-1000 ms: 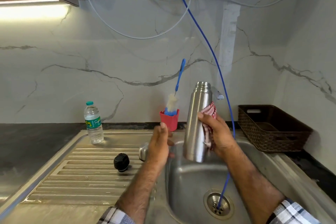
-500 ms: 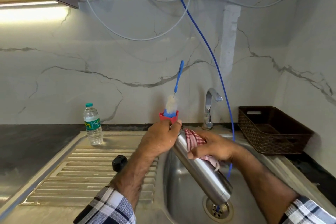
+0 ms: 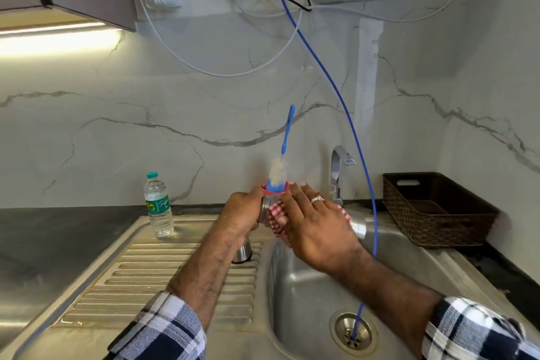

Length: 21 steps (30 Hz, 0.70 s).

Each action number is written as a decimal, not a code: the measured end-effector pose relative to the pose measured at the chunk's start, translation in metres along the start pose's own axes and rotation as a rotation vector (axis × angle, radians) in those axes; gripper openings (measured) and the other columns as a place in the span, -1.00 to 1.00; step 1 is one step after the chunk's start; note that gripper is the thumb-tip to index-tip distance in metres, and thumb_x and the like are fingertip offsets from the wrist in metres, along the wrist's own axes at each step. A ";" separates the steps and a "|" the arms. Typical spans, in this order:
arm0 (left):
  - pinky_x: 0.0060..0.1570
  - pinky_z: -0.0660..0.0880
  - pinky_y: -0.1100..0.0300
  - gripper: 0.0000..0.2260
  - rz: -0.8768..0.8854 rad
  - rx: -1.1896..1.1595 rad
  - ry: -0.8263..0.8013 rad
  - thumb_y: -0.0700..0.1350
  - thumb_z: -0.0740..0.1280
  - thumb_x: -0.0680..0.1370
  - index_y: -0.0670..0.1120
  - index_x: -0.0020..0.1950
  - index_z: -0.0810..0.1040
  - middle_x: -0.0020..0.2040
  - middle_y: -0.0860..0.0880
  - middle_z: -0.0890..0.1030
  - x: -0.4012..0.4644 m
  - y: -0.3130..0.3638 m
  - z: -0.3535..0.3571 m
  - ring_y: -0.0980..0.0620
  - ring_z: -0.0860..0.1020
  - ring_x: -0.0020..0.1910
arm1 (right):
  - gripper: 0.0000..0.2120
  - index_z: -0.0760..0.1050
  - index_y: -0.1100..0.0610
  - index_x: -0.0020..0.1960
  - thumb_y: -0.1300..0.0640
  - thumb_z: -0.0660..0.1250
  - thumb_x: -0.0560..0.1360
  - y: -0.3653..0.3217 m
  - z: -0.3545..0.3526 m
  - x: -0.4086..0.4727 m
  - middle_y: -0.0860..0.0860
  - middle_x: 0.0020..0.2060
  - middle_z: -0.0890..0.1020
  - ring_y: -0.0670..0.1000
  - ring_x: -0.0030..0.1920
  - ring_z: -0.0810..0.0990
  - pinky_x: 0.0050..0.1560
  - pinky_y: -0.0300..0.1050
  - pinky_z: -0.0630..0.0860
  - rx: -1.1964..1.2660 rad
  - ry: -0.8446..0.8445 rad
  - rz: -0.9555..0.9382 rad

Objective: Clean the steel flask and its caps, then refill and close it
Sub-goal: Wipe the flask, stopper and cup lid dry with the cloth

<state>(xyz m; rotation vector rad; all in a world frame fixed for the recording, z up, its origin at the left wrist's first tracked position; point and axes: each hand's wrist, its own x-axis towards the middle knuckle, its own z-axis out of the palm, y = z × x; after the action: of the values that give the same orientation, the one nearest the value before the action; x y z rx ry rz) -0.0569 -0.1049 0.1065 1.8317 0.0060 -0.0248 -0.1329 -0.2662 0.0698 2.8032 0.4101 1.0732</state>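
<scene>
The steel flask (image 3: 358,229) lies almost level above the sink basin (image 3: 304,286), its base pointing right. My left hand (image 3: 242,213) grips its neck end. My right hand (image 3: 315,228) lies over the body and holds a red-checked cloth (image 3: 274,215) wrapped against the steel, hiding most of the flask. A steel cap (image 3: 243,253) stands on the drainboard, partly behind my left forearm. The black cap is hidden by that arm.
A small water bottle (image 3: 158,207) stands at the back of the ribbed drainboard (image 3: 146,280). A red holder (image 3: 285,186) with a blue brush sits behind my hands. The tap (image 3: 337,169), a brown basket (image 3: 432,210) and a blue hose (image 3: 371,213) running into the drain (image 3: 352,330) are on the right.
The flask went from upright to tilted to nearly level. My left hand took hold of its neck end, and my right hand slid the cloth up toward the neck.
</scene>
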 end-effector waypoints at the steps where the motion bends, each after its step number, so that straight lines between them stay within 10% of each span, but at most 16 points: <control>1: -0.41 0.27 0.17 -0.63 0.069 0.017 0.011 0.10 0.26 0.62 -0.09 -0.30 0.53 -0.54 0.03 0.44 -0.002 -0.002 0.000 -0.03 0.36 -0.50 | -0.51 0.44 0.12 0.45 -0.15 0.04 0.72 0.000 -0.001 0.006 0.18 0.38 0.59 0.23 0.33 0.60 0.30 0.15 0.57 0.074 0.024 0.040; 5: -0.29 0.43 0.07 -0.59 0.485 0.307 0.158 0.14 0.25 0.64 -0.10 -0.29 0.46 -0.38 -0.05 0.55 -0.008 0.000 -0.001 -0.13 0.54 -0.33 | -0.49 0.58 0.01 0.08 -0.21 -0.07 0.74 0.008 -0.014 0.037 0.01 -0.02 0.59 0.04 -0.10 0.64 -0.07 -0.02 0.58 0.504 -0.015 0.334; 9: -0.41 0.24 0.16 -0.59 0.744 0.499 0.244 0.04 0.25 0.72 0.06 -0.31 0.24 -0.41 0.09 0.39 -0.020 0.000 0.006 0.08 0.39 -0.43 | -0.58 0.65 0.05 -0.05 -0.20 0.16 0.69 0.028 -0.032 0.065 0.02 -0.13 0.67 0.01 -0.12 0.64 -0.07 -0.07 0.51 0.806 -0.471 0.598; 14: -0.25 0.41 0.06 -0.62 0.421 0.405 0.257 0.06 0.22 0.70 -0.13 -0.24 0.44 -0.28 -0.13 0.57 -0.004 -0.013 0.006 -0.24 0.58 -0.19 | -0.57 0.52 0.12 0.22 -0.08 -0.04 0.77 0.002 -0.018 0.053 0.18 0.14 0.66 0.22 0.06 0.64 0.07 0.04 0.54 0.299 -0.352 0.238; 17: -0.24 0.48 0.06 -0.58 0.189 0.180 0.180 0.11 0.22 0.64 -0.16 -0.24 0.58 -0.30 -0.11 0.62 0.005 -0.019 0.000 -0.17 0.59 -0.26 | -0.45 0.44 0.05 0.40 -0.28 -0.06 0.71 -0.011 -0.009 0.017 0.07 0.13 0.65 0.17 0.00 0.67 0.01 0.10 0.58 0.065 -0.080 0.074; 21: -0.32 0.36 0.14 -0.60 0.200 0.198 0.124 0.08 0.25 0.64 -0.12 -0.31 0.53 -0.38 -0.06 0.53 0.006 -0.029 -0.011 -0.06 0.46 -0.38 | -0.26 0.32 0.05 0.55 -0.44 -0.12 0.65 -0.004 -0.007 -0.007 0.03 0.25 0.62 0.07 0.08 0.66 0.12 0.10 0.61 0.143 -0.150 0.042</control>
<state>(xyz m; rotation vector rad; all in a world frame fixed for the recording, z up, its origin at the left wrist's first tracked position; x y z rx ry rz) -0.0515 -0.0868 0.0817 2.0214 -0.0948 0.2363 -0.1436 -0.2647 0.0697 3.0048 0.4296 0.8652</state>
